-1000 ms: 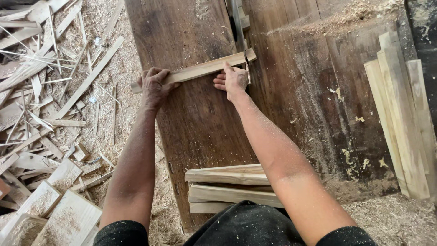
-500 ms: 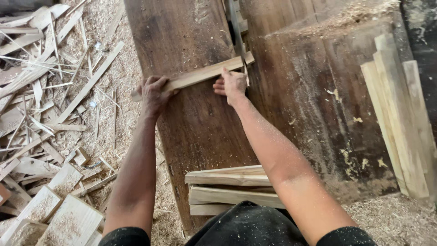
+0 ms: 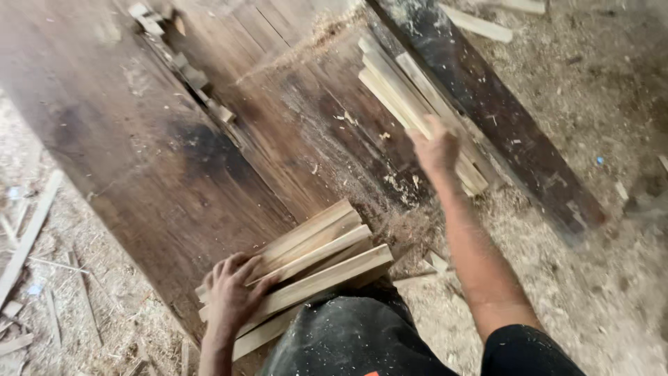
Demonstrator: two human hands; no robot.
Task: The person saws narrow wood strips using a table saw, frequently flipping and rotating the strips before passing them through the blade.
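My left hand (image 3: pixel 233 292) rests with fingers spread on a stack of pale wooden strips (image 3: pixel 327 261) at the near edge of a dark wooden saw table (image 3: pixel 160 160). My right hand (image 3: pixel 435 147) is blurred and reaches out over a second bundle of pale strips (image 3: pixel 396 90) that lies along the table's right side. Whether the right hand holds a strip there is hidden by blur. A slot with a saw blade (image 3: pixel 191 73) runs down the table top.
A dark plank (image 3: pixel 501 118) lies beside the right bundle. Sawdust covers the ground (image 3: pixel 591 230) on the right. Offcut strips (image 3: pixel 28 237) lie on the sawdust at the left. My dark-clothed knees (image 3: pixel 348 341) are at the bottom.
Both hands have left the strip they held across the blade. My left hand came down onto the near stack, my right hand swung to the right bundle, and my head turned right.
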